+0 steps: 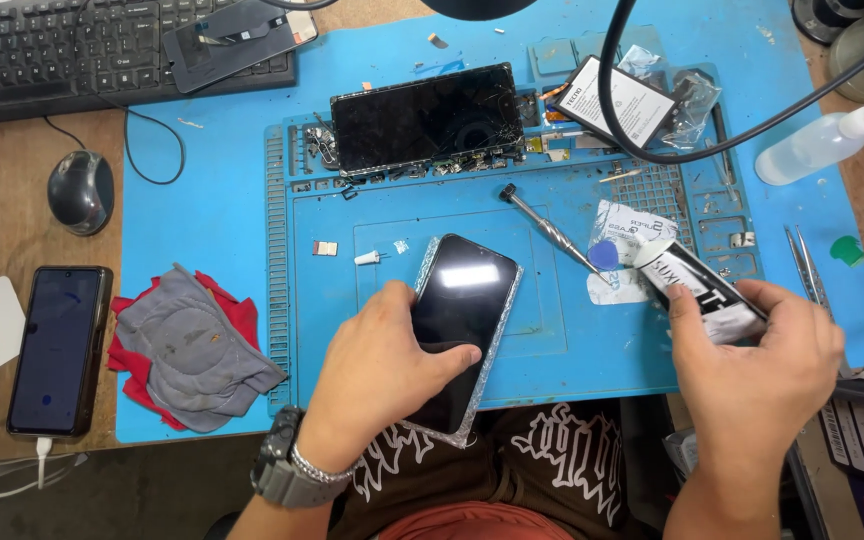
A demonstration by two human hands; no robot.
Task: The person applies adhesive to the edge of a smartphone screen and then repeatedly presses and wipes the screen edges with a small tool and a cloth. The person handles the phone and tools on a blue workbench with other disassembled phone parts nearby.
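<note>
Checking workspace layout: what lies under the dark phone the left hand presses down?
The phone lies on the blue mat; the left hand covers its lower left edge.

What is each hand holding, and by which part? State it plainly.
The left hand grips a dark-screened phone across its lower half, thumb on the glass. The right hand holds a small black-and-white tube by its rear end.

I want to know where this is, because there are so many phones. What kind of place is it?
It looks like a phone repair bench. A cracked phone lies opened on a blue work mat, with a screwdriver and tweezers nearby. The left hand steadies a phone; the right hand holds a small tube.
</note>
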